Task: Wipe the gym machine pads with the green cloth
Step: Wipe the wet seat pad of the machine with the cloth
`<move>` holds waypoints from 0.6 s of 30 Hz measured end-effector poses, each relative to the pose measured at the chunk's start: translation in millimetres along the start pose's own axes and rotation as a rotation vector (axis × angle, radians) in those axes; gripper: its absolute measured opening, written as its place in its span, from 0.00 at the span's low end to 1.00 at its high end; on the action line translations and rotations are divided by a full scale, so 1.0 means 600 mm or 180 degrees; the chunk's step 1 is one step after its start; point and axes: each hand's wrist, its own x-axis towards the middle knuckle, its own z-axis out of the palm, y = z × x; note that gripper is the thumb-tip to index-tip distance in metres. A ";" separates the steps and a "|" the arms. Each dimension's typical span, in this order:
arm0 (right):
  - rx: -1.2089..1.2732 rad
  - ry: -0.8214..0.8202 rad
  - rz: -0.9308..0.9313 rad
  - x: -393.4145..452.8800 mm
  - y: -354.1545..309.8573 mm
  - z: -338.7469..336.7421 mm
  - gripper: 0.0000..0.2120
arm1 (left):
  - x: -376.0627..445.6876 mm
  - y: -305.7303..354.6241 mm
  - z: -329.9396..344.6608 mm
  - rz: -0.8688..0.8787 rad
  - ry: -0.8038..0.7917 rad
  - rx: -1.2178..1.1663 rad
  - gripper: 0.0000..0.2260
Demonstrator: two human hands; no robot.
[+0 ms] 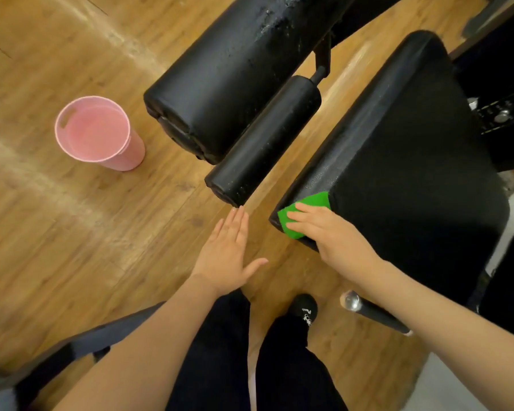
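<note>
Risks. The green cloth [304, 213] lies bunched on the near corner of the flat seat pad [413, 149], on its side face just under the top edge, pressed there by the right hand [328, 229] with fingers laid flat over it. A stroke carried off the corner would likely let the cloth slip from under the palm to the wooden floor [72, 232]. The pink bucket [97, 132] stands well apart to the left; a backward step could tip it. The large roller pad [229, 69] looks speckled, perhaps wet or worn; cannot tell which. The left hand [227, 250] hovers spread, fingers straight, holding nothing.

Count. Pads: three (one flat seat pad, one large roller pad, one small roller pad [264, 137]). Cloth: one. Bucket: one. Hands: two. Chrome-tipped handle bar [368, 312]: one.
</note>
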 end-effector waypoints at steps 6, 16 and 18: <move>-0.0006 0.0375 0.0805 -0.079 0.015 0.003 0.30 | 0.023 0.019 -0.018 0.0131 0.0259 -0.0193 0.37; 0.0321 0.0770 0.0942 -0.117 0.019 0.097 0.28 | 0.075 0.083 -0.058 -0.0031 0.0654 -0.0859 0.29; 0.0264 0.0788 0.1016 -0.160 0.048 0.106 0.30 | 0.091 0.112 -0.069 0.0002 0.0751 -0.0773 0.30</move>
